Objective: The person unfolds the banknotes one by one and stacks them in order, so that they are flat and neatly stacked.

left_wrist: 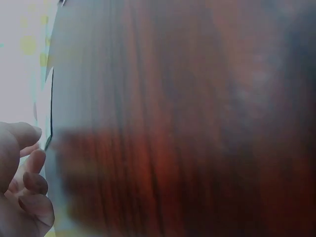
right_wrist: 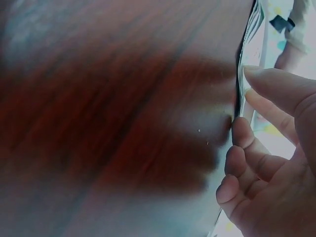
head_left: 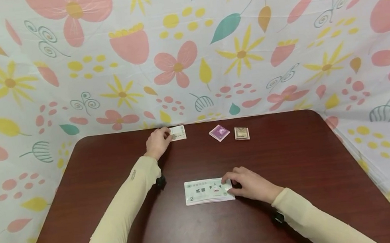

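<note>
At the back edge of the table my left hand (head_left: 157, 142) pinches the left end of a small pale banknote (head_left: 178, 132) between thumb and fingers. Only the thin edge of that banknote (left_wrist: 48, 108) shows in the left wrist view, right at the fingertips. Nearer to me lies a stack of pale green play banknotes (head_left: 206, 191), printed with a 2 and a cartoon animal face. My right hand (head_left: 250, 183) holds this stack by its right end. Layered paper edges of the stack (right_wrist: 249, 44) show beside the thumb in the right wrist view.
To the right of the left hand, near the back edge, lie a purple paper stack (head_left: 219, 133) and a smaller brown one (head_left: 241, 133). The dark red-brown table (head_left: 292, 150) meets a flower-patterned cloth (head_left: 190, 78) at the back.
</note>
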Motion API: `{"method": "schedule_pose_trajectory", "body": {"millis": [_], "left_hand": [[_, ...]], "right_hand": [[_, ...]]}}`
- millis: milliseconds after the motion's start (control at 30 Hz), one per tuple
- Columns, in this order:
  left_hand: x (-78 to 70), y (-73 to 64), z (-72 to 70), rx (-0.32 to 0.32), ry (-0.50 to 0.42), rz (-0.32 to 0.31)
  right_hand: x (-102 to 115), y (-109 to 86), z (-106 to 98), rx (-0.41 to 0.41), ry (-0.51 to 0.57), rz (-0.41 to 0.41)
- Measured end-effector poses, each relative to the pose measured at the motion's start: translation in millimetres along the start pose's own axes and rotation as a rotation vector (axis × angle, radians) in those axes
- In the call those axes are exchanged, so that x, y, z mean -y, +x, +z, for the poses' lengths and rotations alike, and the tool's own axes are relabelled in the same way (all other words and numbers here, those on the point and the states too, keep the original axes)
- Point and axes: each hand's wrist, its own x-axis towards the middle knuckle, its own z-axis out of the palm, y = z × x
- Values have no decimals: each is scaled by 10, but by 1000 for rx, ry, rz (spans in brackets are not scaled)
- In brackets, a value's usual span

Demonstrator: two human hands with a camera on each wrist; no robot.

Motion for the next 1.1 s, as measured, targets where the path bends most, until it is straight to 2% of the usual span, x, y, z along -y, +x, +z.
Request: {"method": "schedule_pose_trajectory", "body": {"millis": [233, 400, 867, 1100], "left_hand": [[5, 89, 27, -5, -42, -66], [1, 110, 13, 14, -16, -103], [-13, 143, -54, 74, 4, -142], [-23, 97, -89, 102, 9, -164]], "right_hand": [[6, 5, 4, 1, -17, -6], [11, 13, 17, 0, -16, -21], [21, -7, 1, 8, -21, -4], [15, -10, 1, 0, -31, -4]]}}
